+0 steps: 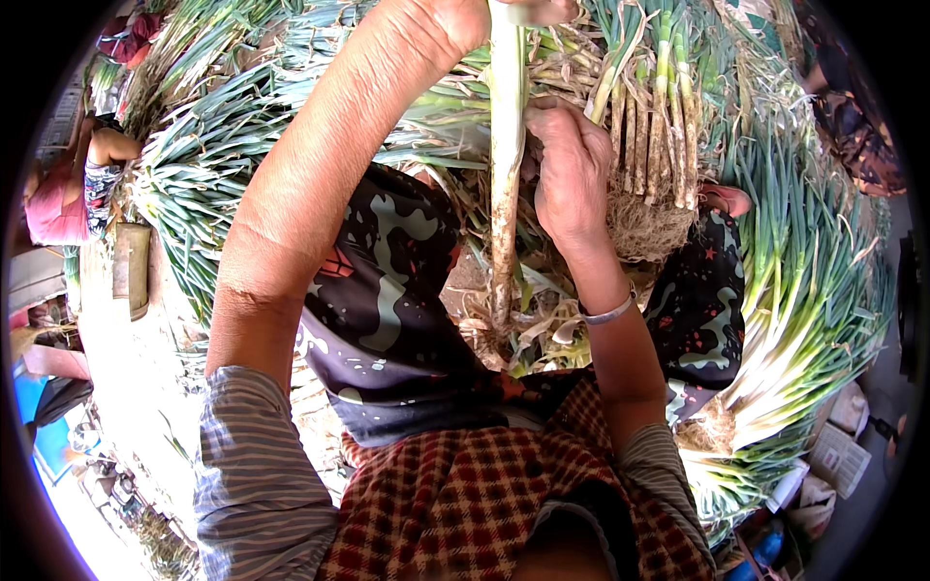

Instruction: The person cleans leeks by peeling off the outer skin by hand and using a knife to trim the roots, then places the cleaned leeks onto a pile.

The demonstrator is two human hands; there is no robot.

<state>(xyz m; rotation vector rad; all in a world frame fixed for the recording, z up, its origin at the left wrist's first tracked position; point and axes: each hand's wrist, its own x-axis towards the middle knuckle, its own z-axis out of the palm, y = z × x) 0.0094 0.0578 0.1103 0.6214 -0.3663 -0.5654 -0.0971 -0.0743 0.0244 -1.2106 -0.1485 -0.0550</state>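
Note:
A long green onion (506, 138) hangs upright in front of me. Its white shaft is soiled brown lower down, and its root end points at the ground. My left hand (465, 16), partly cut off by the top edge, grips its upper part. Against the shaft's right side is my right hand (574, 171), fingers curled; whether they pinch a leaf is hidden. Just beyond that hand stands a group of unpeeled green onions (654, 138) with brown, soiled shafts and matted roots (650, 225). Dry peeled leaves (559, 330) litter the ground between my knees.
Heaped green onions (218, 145) spread to the left and ahead. A pile with clean white shafts (770, 348) lies at my right. Another person (65, 189) sits at far left, near a piece of bamboo (131, 269). Someone's patterned clothing (857, 131) shows at upper right.

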